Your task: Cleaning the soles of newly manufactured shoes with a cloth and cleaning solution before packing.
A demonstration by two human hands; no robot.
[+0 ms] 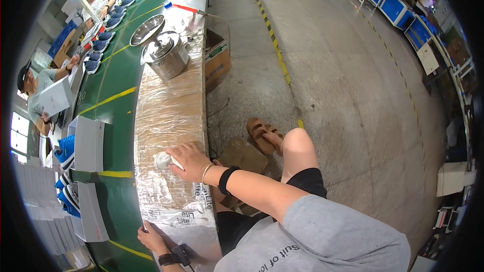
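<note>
My right hand [189, 162], with a bracelet and a black wristband, is closed round a small white bundle [163, 160] with a rounded end. The bundle, perhaps wadded cloth, is down at the surface of a long narrow table [169, 111] wrapped in brown paper and clear film. My left hand [151, 239] rests at the table's left edge, nearer to me, a dark watch on its wrist. Its fingers look loosely spread, with nothing seen in them. Farther up the table stands a round metal pot [169, 65] with a lidded top.
A green conveyor [113, 136] with yellow stripes runs along the left, carrying open shoe boxes [91, 146], blue shoes [65, 153] and rows of dark sneakers [92, 63]. Past the pot are a metal dish [147, 30] and a red-handled tool [181, 8]. Co-workers [38, 88] sit across the conveyor.
</note>
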